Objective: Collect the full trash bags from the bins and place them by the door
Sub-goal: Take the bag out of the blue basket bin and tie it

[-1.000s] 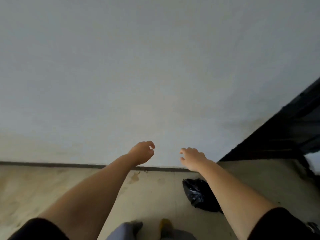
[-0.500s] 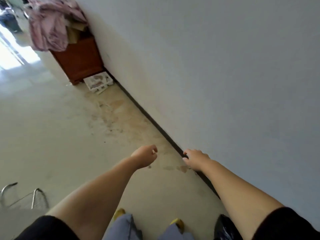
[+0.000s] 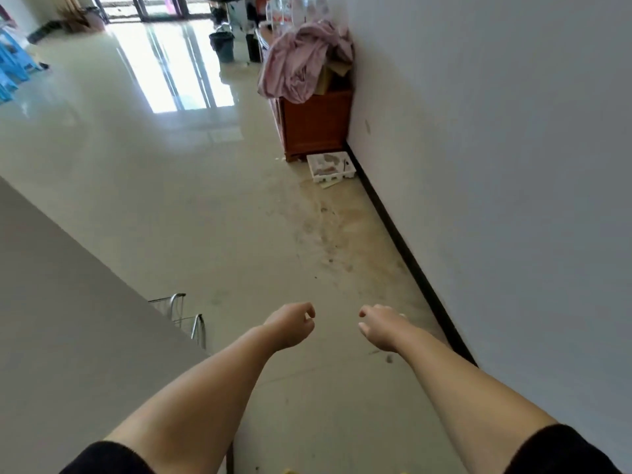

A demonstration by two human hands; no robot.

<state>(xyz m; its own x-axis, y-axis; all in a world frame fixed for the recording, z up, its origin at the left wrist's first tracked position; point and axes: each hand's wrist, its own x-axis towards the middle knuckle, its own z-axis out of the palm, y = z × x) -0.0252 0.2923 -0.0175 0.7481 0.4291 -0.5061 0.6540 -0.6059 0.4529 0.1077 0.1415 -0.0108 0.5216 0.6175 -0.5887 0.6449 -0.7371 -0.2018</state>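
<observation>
Beige floor stretches ahead as I hold both arms out: left grip and right grip loosely curled, empty. Dark bin stands by the floor's far edge; no trash bag in sight.

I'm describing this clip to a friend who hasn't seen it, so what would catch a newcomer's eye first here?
Two bare forearms reach forward low in the frame, the left hand and right hand loosely curled and empty. Further along the white wall, a crumpled pink cloth is heaped on a reddish-brown wooden cabinet, with a white plastic tray on the floor at its foot. A dark grey round bin stands far back by the bright glass doors.
</observation>
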